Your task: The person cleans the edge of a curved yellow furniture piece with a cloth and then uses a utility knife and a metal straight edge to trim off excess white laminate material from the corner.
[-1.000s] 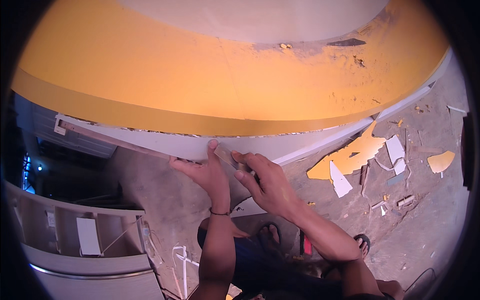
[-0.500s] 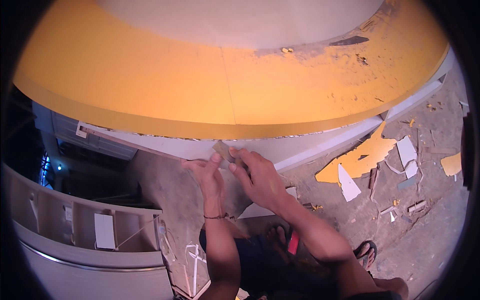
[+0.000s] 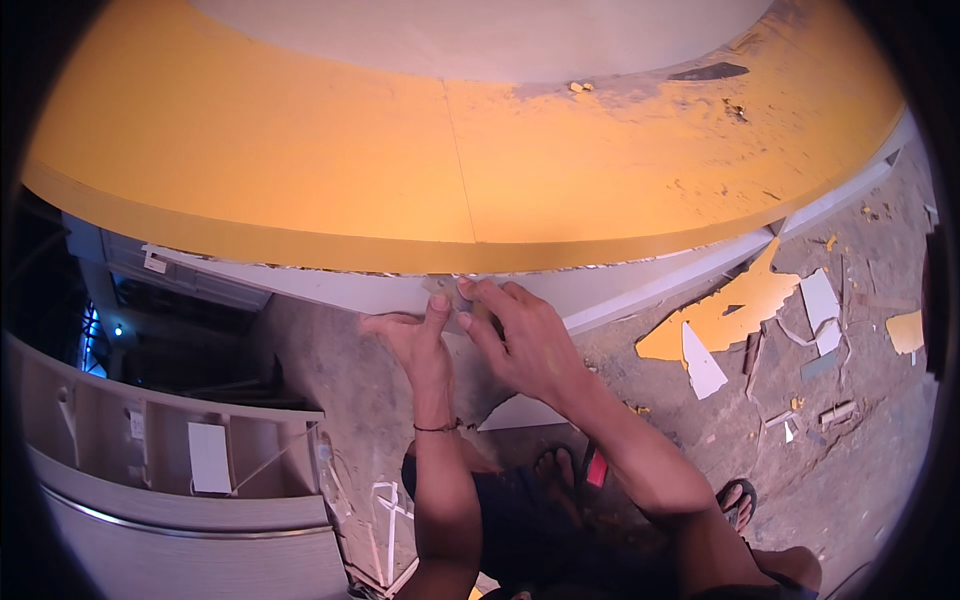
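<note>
A large curved tabletop [image 3: 330, 160], faced in yellow sheet, fills the far side. Its underside edge is ragged, with a pale panel [image 3: 610, 288] below. Close under that rim, my right hand [image 3: 525, 340] curls its fingers round a small flat greyish-brown piece [image 3: 440, 286], perhaps a scraper; most of it is hidden by the fingers. The thumb of my left hand [image 3: 415, 350] presses on the same piece from the left, and its other fingers are partly out of sight behind the palm.
Torn yellow sheet [image 3: 690, 315], white offcuts [image 3: 820, 300] and scraps litter the floor at right. A curved cabinet frame [image 3: 270, 455] with compartments stands at lower left. My sandalled feet [image 3: 738, 500] are below, near a red object [image 3: 597, 468].
The flat piece and both hands have shifted slightly, bringing the piece up against the rim's underside. The whole view has moved a little. Both hands keep their hold.
</note>
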Available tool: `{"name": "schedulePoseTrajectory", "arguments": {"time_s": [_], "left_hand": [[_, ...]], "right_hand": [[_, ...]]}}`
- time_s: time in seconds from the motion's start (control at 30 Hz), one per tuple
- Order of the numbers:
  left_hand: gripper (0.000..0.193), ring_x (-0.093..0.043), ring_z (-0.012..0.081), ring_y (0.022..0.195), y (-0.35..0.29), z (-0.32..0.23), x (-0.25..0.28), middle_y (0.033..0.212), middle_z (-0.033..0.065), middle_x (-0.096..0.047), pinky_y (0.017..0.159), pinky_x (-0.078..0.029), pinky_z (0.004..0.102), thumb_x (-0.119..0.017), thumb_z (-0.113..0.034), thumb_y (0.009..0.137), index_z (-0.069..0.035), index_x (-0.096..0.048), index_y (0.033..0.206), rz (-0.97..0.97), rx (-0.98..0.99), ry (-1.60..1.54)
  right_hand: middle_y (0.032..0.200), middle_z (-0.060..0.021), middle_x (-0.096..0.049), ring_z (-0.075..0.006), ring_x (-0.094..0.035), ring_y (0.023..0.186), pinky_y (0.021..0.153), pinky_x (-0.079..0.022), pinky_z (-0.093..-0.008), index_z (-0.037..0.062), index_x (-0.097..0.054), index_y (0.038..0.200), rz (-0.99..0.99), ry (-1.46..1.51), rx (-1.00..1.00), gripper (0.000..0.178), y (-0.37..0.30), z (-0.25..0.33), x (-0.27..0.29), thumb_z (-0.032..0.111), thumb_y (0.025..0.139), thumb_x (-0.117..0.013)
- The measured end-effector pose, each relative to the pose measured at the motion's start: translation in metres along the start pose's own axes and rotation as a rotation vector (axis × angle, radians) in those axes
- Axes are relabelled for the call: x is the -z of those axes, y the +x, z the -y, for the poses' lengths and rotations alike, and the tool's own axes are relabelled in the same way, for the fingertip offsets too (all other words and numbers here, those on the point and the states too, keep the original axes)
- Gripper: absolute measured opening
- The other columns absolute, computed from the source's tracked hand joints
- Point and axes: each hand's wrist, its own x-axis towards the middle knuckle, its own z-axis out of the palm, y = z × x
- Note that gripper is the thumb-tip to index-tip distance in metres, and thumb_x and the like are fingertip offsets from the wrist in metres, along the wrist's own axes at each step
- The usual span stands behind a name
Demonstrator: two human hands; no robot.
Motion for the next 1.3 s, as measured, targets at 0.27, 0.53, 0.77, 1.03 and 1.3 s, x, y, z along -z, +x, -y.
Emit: {"name": "schedulePoseTrajectory", "arguments": {"time_s": [0.27, 0.53, 0.77, 1.03, 1.3], "left_hand": [[0.097, -0.042, 0.0246, 0.137, -0.003, 0.006, 0.003, 0.145, 0.0135, -0.041, 0.121, -0.033, 0.0417, -0.09, -0.005, 0.08, -0.008, -0.02, 0.146, 0.005, -0.058, 0.075], [0.097, -0.041, 0.026, 0.138, -0.002, 0.008, -0.004, 0.149, 0.0143, -0.035, 0.123, -0.032, 0.0447, -0.087, 0.004, 0.079, -0.011, -0.018, 0.146, -0.01, -0.07, 0.1], [0.101, -0.038, 0.0263, 0.14, -0.006, 0.013, -0.01, 0.149, 0.0141, -0.035, 0.125, -0.029, 0.045, -0.087, 0.003, 0.078, -0.011, -0.016, 0.148, 0.008, -0.115, 0.021], [0.101, -0.038, 0.0272, 0.139, -0.015, 0.009, -0.017, 0.148, 0.0155, -0.034, 0.123, -0.031, 0.0441, -0.089, 0.001, 0.078, -0.008, -0.015, 0.147, -0.061, -0.138, 0.181], [0.106, -0.039, 0.0267, 0.139, -0.019, 0.013, -0.027, 0.148, 0.0167, -0.035, 0.122, -0.032, 0.0426, -0.089, 0.002, 0.077, -0.008, -0.012, 0.15, -0.09, -0.039, 0.066]], "right_hand": [[0.084, -0.0193, -0.065, -0.0384, -0.065, 0.079, 0.071, -0.052, -0.0468, 0.0029, -0.067, 0.126, 0.031, -0.064, -0.047, 0.035, -0.009, 0.003, 0.013, 0.024, 0.098, -0.069], [0.08, -0.0169, -0.063, -0.037, -0.064, 0.072, 0.069, -0.051, -0.0461, 0.0051, -0.068, 0.126, -0.014, -0.028, 0.02, 0.034, -0.009, -0.005, 0.016, 0.025, 0.098, -0.069], [0.079, -0.0169, -0.064, -0.0362, -0.064, 0.075, 0.069, -0.051, -0.0455, 0.0044, -0.069, 0.127, 0.066, -0.093, -0.024, 0.036, -0.005, -0.007, 0.023, 0.027, 0.099, -0.068], [0.081, -0.0169, -0.068, -0.0372, -0.066, 0.082, 0.074, -0.053, -0.0476, 0.0042, -0.069, 0.125, 0.085, -0.1, -0.027, 0.036, -0.011, -0.012, 0.027, 0.03, 0.1, -0.067], [0.082, -0.0183, -0.066, -0.039, -0.067, 0.081, 0.075, -0.053, -0.048, 0.0067, -0.069, 0.126, 0.114, -0.156, -0.013, 0.036, 0.0, -0.015, 0.038, 0.031, 0.099, -0.068]]}}
